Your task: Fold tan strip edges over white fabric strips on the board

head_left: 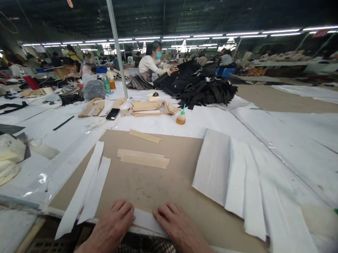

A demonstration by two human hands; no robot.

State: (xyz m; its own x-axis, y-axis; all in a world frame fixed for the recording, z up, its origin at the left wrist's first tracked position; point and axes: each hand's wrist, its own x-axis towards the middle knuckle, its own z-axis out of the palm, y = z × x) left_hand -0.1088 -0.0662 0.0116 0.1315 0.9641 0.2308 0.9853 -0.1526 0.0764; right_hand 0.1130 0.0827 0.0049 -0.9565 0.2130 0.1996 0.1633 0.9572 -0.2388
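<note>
At the front edge of the brown board (141,186), a white strip (146,219) lies between my two hands. My left hand (116,220) rests on its left end, fingers bent and close together. On the other end my right hand (175,222) presses with curled fingers. Both hands cover parts of the strip, and the thumbs are mostly hidden. Two long white strips (87,186) lie left of my left hand, overhanging the edge. Beyond the hands are overlapping beige strips (143,158) and a single beige strip (145,136).
Fanned white sheets (237,177) cover the board's right side. Behind it stand a glue bottle (181,117) with a green tip, a phone (112,114) and stacked beige pieces (145,107). A masked co-worker (150,65) handles a black pile (201,84). White containers (2,153) sit at left.
</note>
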